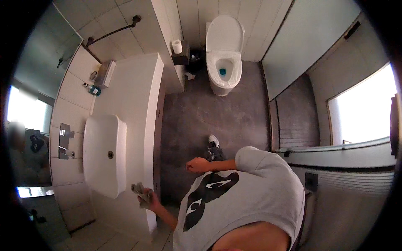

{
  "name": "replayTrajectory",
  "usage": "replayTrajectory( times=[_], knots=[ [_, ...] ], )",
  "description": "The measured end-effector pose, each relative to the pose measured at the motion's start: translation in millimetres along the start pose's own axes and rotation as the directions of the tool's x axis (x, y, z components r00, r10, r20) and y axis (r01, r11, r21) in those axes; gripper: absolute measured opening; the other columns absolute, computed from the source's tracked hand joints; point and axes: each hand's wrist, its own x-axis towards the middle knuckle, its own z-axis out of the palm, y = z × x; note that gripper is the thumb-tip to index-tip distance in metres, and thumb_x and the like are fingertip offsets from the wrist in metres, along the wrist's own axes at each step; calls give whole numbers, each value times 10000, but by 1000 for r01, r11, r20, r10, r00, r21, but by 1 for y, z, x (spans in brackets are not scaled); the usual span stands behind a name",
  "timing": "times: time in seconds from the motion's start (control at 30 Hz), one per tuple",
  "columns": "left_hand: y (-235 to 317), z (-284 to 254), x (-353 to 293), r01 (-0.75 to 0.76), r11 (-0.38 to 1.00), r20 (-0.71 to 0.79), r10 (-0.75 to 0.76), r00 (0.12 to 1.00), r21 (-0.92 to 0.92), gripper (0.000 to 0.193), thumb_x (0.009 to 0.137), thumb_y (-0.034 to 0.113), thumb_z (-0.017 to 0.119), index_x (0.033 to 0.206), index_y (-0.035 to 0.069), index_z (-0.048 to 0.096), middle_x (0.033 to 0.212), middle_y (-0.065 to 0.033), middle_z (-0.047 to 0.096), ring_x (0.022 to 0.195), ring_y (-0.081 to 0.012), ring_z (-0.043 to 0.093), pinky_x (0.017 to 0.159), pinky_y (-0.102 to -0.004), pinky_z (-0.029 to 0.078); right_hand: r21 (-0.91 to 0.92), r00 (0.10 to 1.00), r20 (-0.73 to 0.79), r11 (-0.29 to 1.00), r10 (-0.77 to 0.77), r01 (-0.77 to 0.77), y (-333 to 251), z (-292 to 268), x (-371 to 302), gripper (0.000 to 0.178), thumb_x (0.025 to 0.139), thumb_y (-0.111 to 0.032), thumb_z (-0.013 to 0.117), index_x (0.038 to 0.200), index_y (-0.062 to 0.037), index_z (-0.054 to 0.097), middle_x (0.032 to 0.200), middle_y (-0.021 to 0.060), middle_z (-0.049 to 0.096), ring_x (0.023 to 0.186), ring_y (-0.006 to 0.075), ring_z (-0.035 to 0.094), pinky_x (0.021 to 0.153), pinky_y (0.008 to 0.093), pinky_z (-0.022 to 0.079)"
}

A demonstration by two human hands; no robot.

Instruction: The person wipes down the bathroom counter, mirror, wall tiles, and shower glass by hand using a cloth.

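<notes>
A crumpled grey-beige cloth [138,190] is bunched in my left hand [153,201], whose fingers close round it. That hand is over the front edge of the white counter [136,129], close to the near end of the white basin [105,188]. In front of my body, my right hand [196,165] hangs over the dark floor with its fingers curled in, and no object shows in it.
A green-blue bottle [93,89] and a clear box [105,74] stand at the counter's far end. Beyond the floor [188,113] is a toilet [224,79] with its lid up, a paper roll [177,46] beside it. Glass panels [293,50] run along the right.
</notes>
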Motion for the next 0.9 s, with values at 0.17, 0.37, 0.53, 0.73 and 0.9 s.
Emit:
replayTrajectory(
  times=[0.17, 0.37, 0.53, 0.73, 0.9],
  knots=[
    [-107, 151, 77, 165, 984, 412, -176, 894, 63, 494, 920, 292, 565, 1326, 23, 480, 1136, -152, 546, 1087, -275, 483, 955, -418, 400, -22, 999, -3, 999, -38, 38, 0, -72, 17, 257, 871, -265, 492, 1016, -137, 661, 934, 117, 691, 887, 334, 655, 777, 454, 509],
    [-217, 216, 175, -61, 986, 282, 103, 954, -156, 430, 973, 209, 462, 1353, 10, 431, 1417, -138, 437, 1299, -265, 407, 1102, -431, 295, -84, 999, -35, 996, -25, 22, 33, -174, 42, 261, 866, -285, 505, 1019, -181, 688, 962, 94, 698, 892, 328, 664, 788, 460, 526],
    [-316, 290, 218, -13, 999, 450, -6, 893, 41, 438, 1004, 169, 354, 1416, 23, 373, 1482, -120, 377, 1349, -280, 359, 1123, -406, 265, -93, 981, -190, 995, 27, -45, 59, -247, 74, 279, 841, -238, 599, 1097, -144, 658, 949, 100, 698, 841, 288, 671, 777, 390, 525],
    [-301, 378, 328, 299, 953, 571, -215, 792, -55, 424, 1011, 247, 345, 1381, 52, 417, 1404, -104, 454, 1272, -281, 435, 1066, -430, 355, 185, 782, -612, 939, -122, 291, -12, -384, 120, 233, 900, -120, 554, 1103, -30, 623, 897, 142, 687, 816, 259, 671, 734, 348, 523],
    [-331, 496, 412, -66, 972, 610, -88, 788, 226, 411, 986, 321, 417, 1312, 85, 498, 1292, -93, 546, 1161, -286, 520, 978, -440, 443, -145, 368, -860, 860, -354, 490, -121, -537, 180, 351, 910, -100, 571, 1251, -23, 541, 1060, 146, 630, 912, 251, 631, 785, 344, 512]
  ],
)
